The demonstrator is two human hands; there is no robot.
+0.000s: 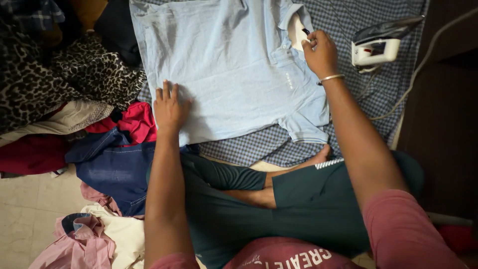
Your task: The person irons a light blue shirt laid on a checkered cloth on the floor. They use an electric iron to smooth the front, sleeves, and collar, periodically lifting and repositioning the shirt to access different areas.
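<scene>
A light blue polo shirt point(234, 65) lies flat on a blue-and-white checked cloth point(348, 35) in front of my crossed legs. My left hand point(169, 107) rests flat, fingers spread, on the shirt's lower left hem. My right hand point(321, 52) pinches the shirt's collar at the upper right, a metal bangle on its wrist. A white and grey iron point(376, 47) lies on the cloth just right of my right hand.
A heap of clothes fills the left: leopard-print fabric point(55, 74), a red garment point(137, 122), dark blue denim point(112, 169), pink and cream pieces point(94, 239). The iron's cord point(423, 65) trails to the right. Dark wood point(443, 129) borders the right side.
</scene>
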